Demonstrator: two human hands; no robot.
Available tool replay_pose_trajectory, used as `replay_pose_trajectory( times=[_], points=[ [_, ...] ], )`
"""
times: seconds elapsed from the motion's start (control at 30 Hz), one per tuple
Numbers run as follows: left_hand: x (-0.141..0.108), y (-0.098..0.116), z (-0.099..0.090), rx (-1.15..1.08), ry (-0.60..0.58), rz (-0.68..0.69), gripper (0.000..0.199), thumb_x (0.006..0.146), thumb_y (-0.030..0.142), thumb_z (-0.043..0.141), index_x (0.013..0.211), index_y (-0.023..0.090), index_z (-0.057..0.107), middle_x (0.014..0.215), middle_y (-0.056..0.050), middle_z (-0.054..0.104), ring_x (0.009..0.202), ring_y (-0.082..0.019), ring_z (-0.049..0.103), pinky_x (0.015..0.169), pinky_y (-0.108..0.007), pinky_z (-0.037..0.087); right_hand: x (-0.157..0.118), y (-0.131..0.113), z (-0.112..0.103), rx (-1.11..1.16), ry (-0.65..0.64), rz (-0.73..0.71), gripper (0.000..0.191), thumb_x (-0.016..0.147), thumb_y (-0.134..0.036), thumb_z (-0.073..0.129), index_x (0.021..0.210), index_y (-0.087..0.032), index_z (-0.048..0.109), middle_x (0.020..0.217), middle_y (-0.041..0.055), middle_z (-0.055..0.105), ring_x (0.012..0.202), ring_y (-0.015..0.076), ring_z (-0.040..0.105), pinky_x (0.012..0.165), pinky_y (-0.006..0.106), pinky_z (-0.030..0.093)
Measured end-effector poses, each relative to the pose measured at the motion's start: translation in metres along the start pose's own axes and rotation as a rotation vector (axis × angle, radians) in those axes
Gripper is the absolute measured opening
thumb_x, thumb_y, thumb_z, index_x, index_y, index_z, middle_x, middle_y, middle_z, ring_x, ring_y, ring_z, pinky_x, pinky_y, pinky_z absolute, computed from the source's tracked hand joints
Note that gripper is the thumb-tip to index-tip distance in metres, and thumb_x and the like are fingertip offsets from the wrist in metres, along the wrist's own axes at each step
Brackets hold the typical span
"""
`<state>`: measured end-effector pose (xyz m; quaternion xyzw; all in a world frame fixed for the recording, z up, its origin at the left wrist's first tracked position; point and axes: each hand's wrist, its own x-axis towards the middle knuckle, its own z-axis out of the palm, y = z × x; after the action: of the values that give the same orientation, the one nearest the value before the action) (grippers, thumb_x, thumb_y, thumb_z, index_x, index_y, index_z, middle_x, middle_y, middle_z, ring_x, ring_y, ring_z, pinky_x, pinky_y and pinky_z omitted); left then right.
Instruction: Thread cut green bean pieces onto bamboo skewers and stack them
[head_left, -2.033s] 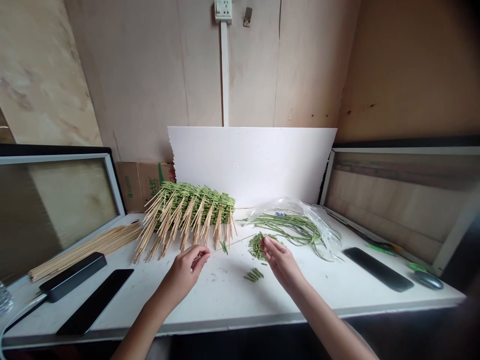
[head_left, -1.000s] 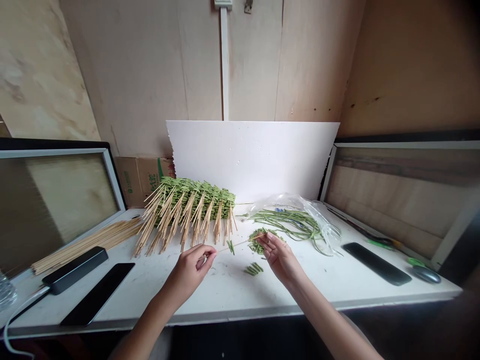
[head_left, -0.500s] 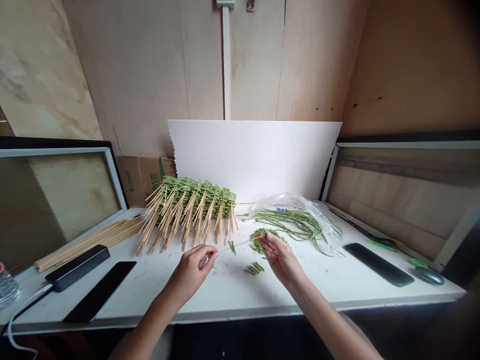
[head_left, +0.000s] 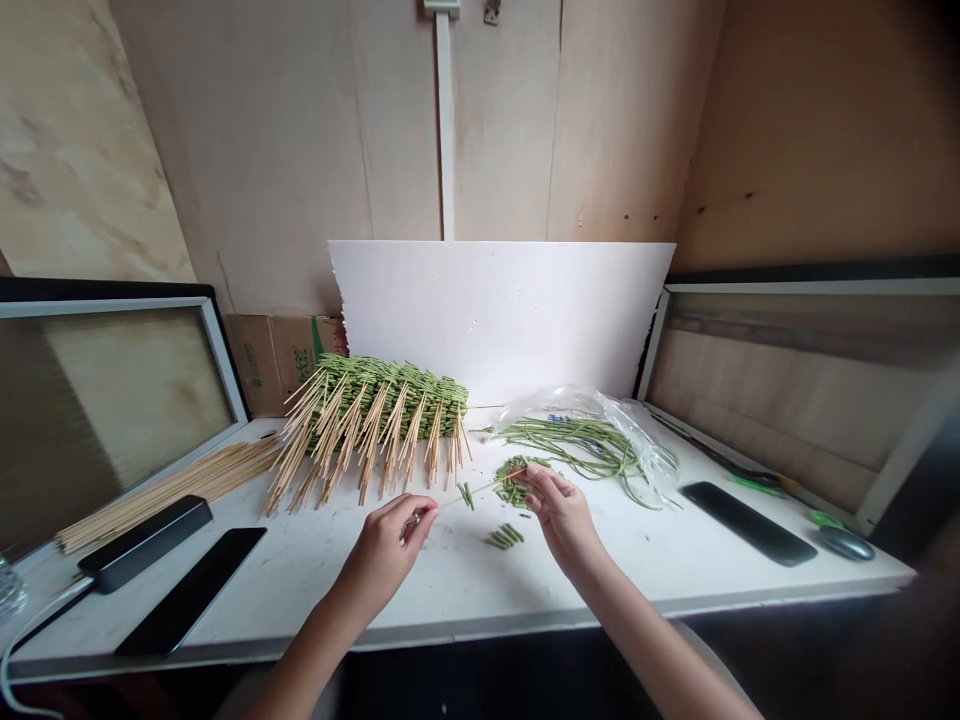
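A thin bamboo skewer (head_left: 486,486) stretches between my two hands above the white table. My left hand (head_left: 391,545) pinches its left end, fingers curled. My right hand (head_left: 559,505) grips the other end between thumb and fingertips. Two short green garlic scape pieces (head_left: 466,495) are at the skewer's middle, apparently threaded on it. Behind my right hand lies a heap of cut garlic scape pieces (head_left: 514,490), partly hidden by the fingers. Closer to me, several cut pieces (head_left: 505,537) lie side by side in a small row.
Loaded skewers (head_left: 390,400) are stacked at the back left, sticks toward me. Bare skewers (head_left: 172,490) lie further left, near a black box (head_left: 150,540) and a phone (head_left: 193,590). Long garlic scapes (head_left: 570,440) rest by a plastic bag (head_left: 637,430). Another dark slab (head_left: 746,522) and a mouse (head_left: 846,542) are right.
The view has shifted slightly, so the surroundings sit a little further left. Both hands keep their hold on the skewer, with hardly any movement.
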<state>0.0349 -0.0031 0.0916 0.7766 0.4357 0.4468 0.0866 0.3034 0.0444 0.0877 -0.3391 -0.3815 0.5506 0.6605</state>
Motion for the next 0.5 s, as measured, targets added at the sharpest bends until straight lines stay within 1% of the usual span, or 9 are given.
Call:
replay_pose_trajectory(
  times=[0.1,0.2,0.33,0.4,0.5],
  points=[
    [0.000,-0.001,0.000,0.014,0.036,0.008,0.018,0.103,0.031,0.056,0.099,0.021,0.070,0.090,-0.005,0.072,0.073,-0.016,0.066,0.065,-0.025,0.050,0.001,-0.005,0.000,-0.012,0.001,-0.021,0.027,0.075,-0.045,0.086,0.088,-0.022,0.081,0.104,0.0090,0.079,0.110,0.0281,0.068,0.067,0.027,0.049],
    [-0.001,-0.001,-0.001,0.059,0.049,0.037,0.021,0.104,0.031,0.054,0.097,0.020,0.070,0.085,-0.005,0.071,0.067,-0.015,0.062,0.062,-0.025,0.047,0.000,-0.005,0.000,0.004,0.003,-0.020,0.028,0.074,-0.045,0.087,0.089,-0.022,0.080,0.106,0.0088,0.079,0.112,0.0282,0.068,0.069,0.027,0.050],
    [-0.002,0.001,-0.001,0.079,0.047,0.058,0.022,0.105,0.029,0.052,0.097,0.019,0.070,0.083,-0.005,0.069,0.064,-0.014,0.057,0.064,-0.026,0.045,-0.002,-0.002,0.001,0.050,0.011,-0.017,0.029,0.073,-0.046,0.087,0.090,-0.024,0.079,0.108,0.0084,0.079,0.113,0.0289,0.068,0.074,0.031,0.054],
    [-0.002,0.003,0.001,0.072,0.053,0.062,0.021,0.105,0.029,0.052,0.098,0.019,0.069,0.084,-0.005,0.069,0.065,-0.014,0.057,0.065,-0.026,0.045,-0.005,-0.001,0.003,0.059,0.009,-0.017,0.027,0.075,-0.046,0.086,0.090,-0.025,0.078,0.110,0.0081,0.079,0.116,0.0290,0.067,0.077,0.032,0.054],
    [-0.004,0.010,0.006,0.032,0.049,0.072,0.021,0.104,0.028,0.052,0.098,0.019,0.069,0.083,-0.005,0.069,0.066,-0.015,0.059,0.065,-0.025,0.046,-0.014,0.006,0.012,0.022,-0.014,-0.014,0.025,0.075,-0.045,0.086,0.085,-0.024,0.078,0.108,0.0088,0.079,0.118,0.0299,0.066,0.078,0.032,0.055]
  ],
)
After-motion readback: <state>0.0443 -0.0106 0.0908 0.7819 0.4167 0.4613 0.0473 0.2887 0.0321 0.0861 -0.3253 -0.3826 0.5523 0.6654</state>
